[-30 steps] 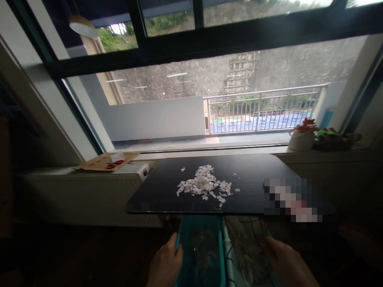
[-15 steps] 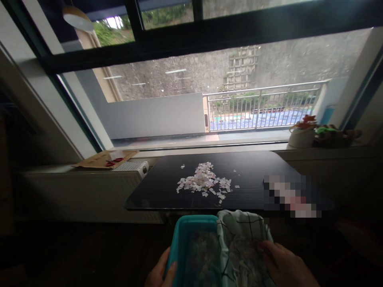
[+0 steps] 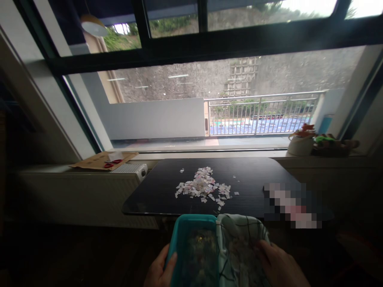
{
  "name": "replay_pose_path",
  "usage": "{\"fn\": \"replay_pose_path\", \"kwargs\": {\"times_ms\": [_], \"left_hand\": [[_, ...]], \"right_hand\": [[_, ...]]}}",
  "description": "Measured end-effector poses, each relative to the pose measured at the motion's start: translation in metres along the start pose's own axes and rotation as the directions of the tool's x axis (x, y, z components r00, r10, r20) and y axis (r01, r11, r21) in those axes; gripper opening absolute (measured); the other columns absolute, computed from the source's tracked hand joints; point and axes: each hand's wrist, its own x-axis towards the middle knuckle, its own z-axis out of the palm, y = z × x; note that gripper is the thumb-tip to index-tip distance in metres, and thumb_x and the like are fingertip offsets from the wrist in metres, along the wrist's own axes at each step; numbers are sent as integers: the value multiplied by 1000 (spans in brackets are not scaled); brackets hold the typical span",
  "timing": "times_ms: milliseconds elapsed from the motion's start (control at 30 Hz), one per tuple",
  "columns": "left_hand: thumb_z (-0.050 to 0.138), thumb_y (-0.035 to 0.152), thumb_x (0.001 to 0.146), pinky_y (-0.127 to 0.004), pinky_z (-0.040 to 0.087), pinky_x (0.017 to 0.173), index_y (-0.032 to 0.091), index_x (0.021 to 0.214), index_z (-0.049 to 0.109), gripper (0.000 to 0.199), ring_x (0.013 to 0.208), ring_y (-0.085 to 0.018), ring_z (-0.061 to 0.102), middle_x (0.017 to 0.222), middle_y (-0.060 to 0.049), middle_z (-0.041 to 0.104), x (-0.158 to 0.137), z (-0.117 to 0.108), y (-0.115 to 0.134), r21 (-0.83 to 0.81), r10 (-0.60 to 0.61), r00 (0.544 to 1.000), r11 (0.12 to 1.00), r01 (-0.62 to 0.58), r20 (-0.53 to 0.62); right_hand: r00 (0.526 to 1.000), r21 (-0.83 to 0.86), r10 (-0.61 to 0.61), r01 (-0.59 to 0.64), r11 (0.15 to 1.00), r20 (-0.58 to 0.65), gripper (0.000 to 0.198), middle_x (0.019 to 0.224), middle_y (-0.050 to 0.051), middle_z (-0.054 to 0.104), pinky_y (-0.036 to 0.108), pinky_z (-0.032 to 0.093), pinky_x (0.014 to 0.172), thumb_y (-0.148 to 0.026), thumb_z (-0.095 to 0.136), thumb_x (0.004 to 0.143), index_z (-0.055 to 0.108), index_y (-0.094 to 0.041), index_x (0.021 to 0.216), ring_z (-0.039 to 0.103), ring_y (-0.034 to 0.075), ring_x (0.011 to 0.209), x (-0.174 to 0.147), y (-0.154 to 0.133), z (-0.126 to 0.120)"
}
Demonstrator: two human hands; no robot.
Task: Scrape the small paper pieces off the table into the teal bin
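My left hand [image 3: 161, 267] grips the left side of a teal plastic bin [image 3: 178, 233], its thumb over the rim. Dim, mixed small contents lie inside the bin. Pressed against its right side is a basket lined with checked cloth [image 3: 243, 223], holding pale stuff too dark to make out. My right hand [image 3: 278, 261] is closed on the right edge of this lined basket, fingers partly inside and hidden. Beyond both containers, a heap of small cut paper pieces [image 3: 200, 184] lies on the dark table [image 3: 149, 195].
A blurred-out item [image 3: 290, 205] is at the table's right. On the left ledge, red-handled scissors [image 3: 113, 163] rest on brown paper [image 3: 89, 160] beside a radiator [image 3: 131, 199]. A white pot [image 3: 299, 144] and a planter [image 3: 332, 145] stand on the right of the windowsill.
The view has tilted up a little, so the table and window sit lower in the picture. Both hands keep their hold on the bin and the lined basket.
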Motion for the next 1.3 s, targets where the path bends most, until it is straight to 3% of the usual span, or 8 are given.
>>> {"fn": "replay_pose_path", "kwargs": {"times_ms": [167,400,567,767,900,1067,1300], "left_hand": [[48,56,78,-30,49,81,17,99,64,47,95,-30,63,94,-7,70,4,3,9,-34,-41,998,999,39,-43],[56,61,73,-32,51,70,17,92,66,50,79,-30,65,82,-6,71,5,8,-2,-206,-89,996,975,87,-3],[60,59,72,-33,52,71,15,94,65,49,81,-31,66,82,-7,71,4,8,-5,-261,-123,992,959,108,-40],[67,55,70,-34,53,74,16,102,65,50,86,-32,66,88,-6,72,3,-9,-3,-369,-173,984,918,145,-43],[65,56,71,-35,53,73,15,102,64,52,84,-32,66,86,-6,72,4,-8,-3,-358,-163,986,924,136,-46],[60,58,72,-35,51,75,14,99,64,52,85,-32,65,86,-7,71,9,10,-2,-284,-123,990,954,98,-69],[49,58,77,-31,49,73,15,94,63,48,82,-29,65,85,-7,70,14,12,-5,-95,-99,995,991,98,-4]], "right_hand": [[1000,-66,-13,13,998,9,30,92,10,72,26,39,62,-14,37,90,67,-21,90,69,24,87,7,-4,-9],[999,-46,-26,27,999,23,31,95,9,72,25,41,66,-13,36,91,66,-21,90,69,21,86,10,2,3],[999,-68,-4,7,998,50,31,97,12,72,27,42,68,-13,37,91,66,-19,99,68,25,93,14,3,8],[1000,-46,-5,6,999,14,33,97,9,73,28,43,68,-15,35,91,67,-22,99,69,24,91,12,13,12],[1000,-45,-1,1,999,11,35,97,8,74,29,43,66,-21,33,93,66,-26,100,69,26,91,14,13,5],[1000,-117,5,-2,993,24,31,94,10,73,30,41,64,-19,35,92,65,-22,93,69,28,90,19,4,-6],[999,-192,22,-17,981,28,33,92,11,73,27,38,58,-12,33,91,66,-20,91,70,26,85,21,-3,1]]}}
